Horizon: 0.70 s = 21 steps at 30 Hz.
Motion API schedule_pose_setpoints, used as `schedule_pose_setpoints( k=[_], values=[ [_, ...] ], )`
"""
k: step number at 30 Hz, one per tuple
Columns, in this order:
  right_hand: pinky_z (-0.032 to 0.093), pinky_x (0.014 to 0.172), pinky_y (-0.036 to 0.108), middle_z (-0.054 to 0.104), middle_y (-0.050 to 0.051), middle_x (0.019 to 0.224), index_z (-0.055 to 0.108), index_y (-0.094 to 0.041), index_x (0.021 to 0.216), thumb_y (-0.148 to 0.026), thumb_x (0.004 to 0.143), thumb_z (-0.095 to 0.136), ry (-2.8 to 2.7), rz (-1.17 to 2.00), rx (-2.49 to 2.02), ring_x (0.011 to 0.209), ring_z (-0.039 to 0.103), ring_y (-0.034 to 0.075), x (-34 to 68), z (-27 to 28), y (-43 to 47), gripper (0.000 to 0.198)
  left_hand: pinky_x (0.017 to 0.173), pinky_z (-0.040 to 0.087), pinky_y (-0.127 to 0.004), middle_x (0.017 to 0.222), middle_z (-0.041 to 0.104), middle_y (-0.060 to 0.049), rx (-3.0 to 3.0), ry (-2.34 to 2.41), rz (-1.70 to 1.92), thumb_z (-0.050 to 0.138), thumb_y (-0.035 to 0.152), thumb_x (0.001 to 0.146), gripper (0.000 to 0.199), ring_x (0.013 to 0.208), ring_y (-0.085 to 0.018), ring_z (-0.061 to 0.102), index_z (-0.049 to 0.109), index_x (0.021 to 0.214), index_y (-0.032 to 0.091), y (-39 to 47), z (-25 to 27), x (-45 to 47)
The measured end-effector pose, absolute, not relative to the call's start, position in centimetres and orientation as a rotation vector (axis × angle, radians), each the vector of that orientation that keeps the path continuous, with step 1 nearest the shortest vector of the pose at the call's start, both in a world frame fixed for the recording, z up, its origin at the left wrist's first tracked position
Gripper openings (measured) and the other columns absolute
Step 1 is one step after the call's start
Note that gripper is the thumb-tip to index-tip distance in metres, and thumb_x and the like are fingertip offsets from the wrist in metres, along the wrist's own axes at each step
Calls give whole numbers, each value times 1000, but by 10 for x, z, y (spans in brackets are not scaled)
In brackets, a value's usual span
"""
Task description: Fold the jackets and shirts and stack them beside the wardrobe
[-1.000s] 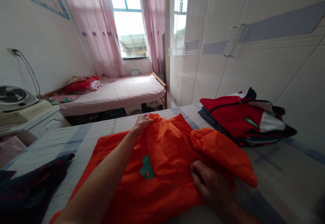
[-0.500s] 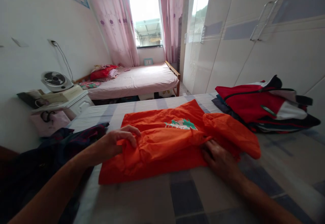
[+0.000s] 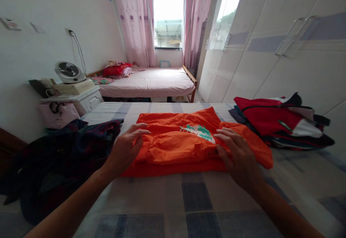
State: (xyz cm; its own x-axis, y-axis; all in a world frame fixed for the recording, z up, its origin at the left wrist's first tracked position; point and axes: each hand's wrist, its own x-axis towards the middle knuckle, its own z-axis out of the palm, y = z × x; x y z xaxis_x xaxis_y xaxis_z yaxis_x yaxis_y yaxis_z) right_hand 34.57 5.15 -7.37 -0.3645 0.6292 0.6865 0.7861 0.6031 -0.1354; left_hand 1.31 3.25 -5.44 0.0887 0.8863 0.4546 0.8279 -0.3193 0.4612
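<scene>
White wardrobe point(image 3: 259, 25): tall, stood beyond and to the right of the orange garment point(image 3: 175, 148); its long door handles were shut side by side. Checked sheet point(image 3: 140, 202), pale with blue blocks: spread beneath the orange garment and out on all sides of it. Pink curtains point(image 3: 132, 22) hung well beyond the orange garment, drawn to either side of a bright window. Far bed point(image 3: 162, 81), pink cover: beyond the orange garment, a red bundle point(image 3: 116, 69) at its left end.

Dark clothes point(image 3: 65, 166) lay in a loose heap just left of the orange garment. The orange garment itself lay flat on the checked sheet, a puffed section folded across its front and another lobe angled out at its right end. Clothing stack point(image 3: 270, 122), red and white jacket uppermost: near the orange garment, on its right.

Left hand point(image 3: 127, 148): over the left end of the orange garment, fingers bent, thumb apart from them. Right hand point(image 3: 238, 148): over the right part, fingers reaching forward, thumb apart below. Neither was seen pinching cloth; from this angle, fingertip contact could not be settled. White fan point(image 3: 69, 71): well beyond the orange garment, to its left. Green-and-white print point(image 3: 199, 131): on the orange garment, partly covered by the puffed section.
</scene>
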Motion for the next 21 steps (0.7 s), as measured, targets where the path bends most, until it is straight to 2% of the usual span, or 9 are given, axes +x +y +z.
schedule_pose_setpoints(
  k=[4,7,10,13,16,21],
  values=[
    [26,110,47,39,7,146,44,-23,135,-35,92,43,-2312,-274,-1129,138,25,25,318,-83,67,45,111,27,-48,146,40,-6,2656,1662,561,43,40,91,42,138,-27,29,54,128,25,30,-76,36],
    [27,109,48,38,6,147,43,-25,138,-41,92,41,-2494,-182,-1229,137,29,26,315,-119,75,49,109,28,-52,147,37,-8,2669,1749,304,42,47,90,52,138,-28,29,42,138,26,37,-111,30],
    [28,108,49,38,6,147,41,-25,140,-48,91,40,-2524,-94,-1327,135,33,27,321,-146,80,54,110,27,-50,150,30,-7,2604,1803,222,36,51,91,57,139,-27,26,32,143,27,41,-135,18],
    [29,108,46,42,6,145,46,-23,137,-49,93,36,-2519,15,-1333,133,36,25,328,-142,86,52,112,23,-49,152,26,-5,2553,1809,181,33,54,91,58,140,-25,23,31,143,29,41,-136,14],
    [31,108,41,47,6,141,48,-21,135,-46,95,30,-2473,120,-1314,131,39,21,332,-115,96,50,112,23,-50,151,30,-4,2508,1773,152,29,57,91,57,140,-24,24,36,141,30,45,-115,16],
    [23,111,42,42,2,145,46,-25,136,-46,95,32,-2540,82,-1184,138,27,22,319,-82,128,48,114,18,-46,150,32,-4,2571,1783,335,25,54,93,56,141,-23,19,43,138,26,74,-73,32]
  ],
)
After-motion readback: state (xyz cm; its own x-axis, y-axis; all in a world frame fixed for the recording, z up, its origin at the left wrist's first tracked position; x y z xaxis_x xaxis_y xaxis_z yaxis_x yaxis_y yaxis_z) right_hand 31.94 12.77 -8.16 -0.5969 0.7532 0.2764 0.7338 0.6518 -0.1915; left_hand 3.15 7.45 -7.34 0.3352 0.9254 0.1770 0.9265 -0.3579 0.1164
